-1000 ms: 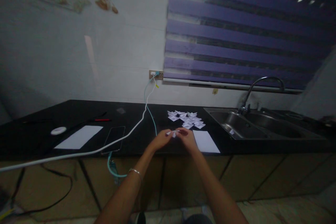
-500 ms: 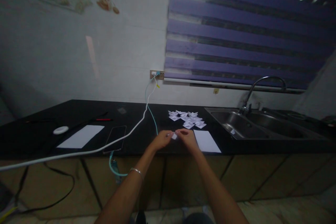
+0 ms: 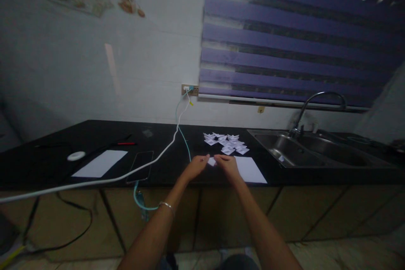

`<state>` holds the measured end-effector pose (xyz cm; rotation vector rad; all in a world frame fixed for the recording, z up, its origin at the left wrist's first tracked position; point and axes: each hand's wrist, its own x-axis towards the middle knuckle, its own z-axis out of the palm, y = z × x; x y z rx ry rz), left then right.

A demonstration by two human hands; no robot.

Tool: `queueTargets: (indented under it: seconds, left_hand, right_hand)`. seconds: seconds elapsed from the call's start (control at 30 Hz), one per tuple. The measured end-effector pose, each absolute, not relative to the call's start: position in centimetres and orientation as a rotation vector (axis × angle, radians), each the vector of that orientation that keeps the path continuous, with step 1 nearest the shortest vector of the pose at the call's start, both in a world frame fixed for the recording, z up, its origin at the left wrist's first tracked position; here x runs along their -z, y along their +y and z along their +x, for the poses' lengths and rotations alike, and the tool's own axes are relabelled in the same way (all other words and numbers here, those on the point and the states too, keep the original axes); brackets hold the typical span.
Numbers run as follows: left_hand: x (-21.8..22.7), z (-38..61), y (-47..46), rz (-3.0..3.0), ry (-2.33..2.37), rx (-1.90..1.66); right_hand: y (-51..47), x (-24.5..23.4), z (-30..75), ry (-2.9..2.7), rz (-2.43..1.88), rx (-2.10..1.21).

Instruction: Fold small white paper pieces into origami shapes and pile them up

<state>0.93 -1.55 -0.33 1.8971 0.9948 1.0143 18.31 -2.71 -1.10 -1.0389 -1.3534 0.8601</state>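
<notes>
Hands meet at counter (image 3: 177,164) edge, centre frame. Left hand (image 3: 196,166) and right hand (image 3: 228,165) both pinch one small white paper piece (image 3: 211,161) between fingertips, fingers narrow, thumbs on top. Piece sits just above the black top, between the two hands; can't tell if it touches the surface. Bracelet (image 3: 166,206) on left wrist.

Pile of folded paper bits (image 3: 228,143) at 12 o'clock from hands, near. White sheet (image 3: 249,169) at 3 o'clock, just beside right hand. Phone (image 3: 139,166) at 9 o'clock, white cable (image 3: 148,161) running across it up to wall socket (image 3: 189,89); teal cable (image 3: 185,140) alongside. 2nd sheet (image 3: 100,163) and round white disc (image 3: 76,156) further at 9. Sink (image 3: 303,154) w/ tap (image 3: 311,105) at 2 o'clock.
</notes>
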Motion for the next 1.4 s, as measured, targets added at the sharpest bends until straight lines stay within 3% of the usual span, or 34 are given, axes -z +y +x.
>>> queueTargets:
  seconds: [0.83,1.03,1.4]
  left_hand:
    - [1.3,0.7,-0.8,1.756,0.87,-1.02]
    - [1.5,0.9,-0.8,1.856,0.99,-0.997]
    - [0.1,0.7,-1.9,2.072,0.78,-0.903]
  right_hand:
    - [-2.5,0.8,17.9,-1.326,-0.979,-0.809]
    - [-2.6,0.8,17.8,-1.363,-0.972,-0.809]
    - [-3.0,0.4,17.4,-1.43,-0.936,-0.903]
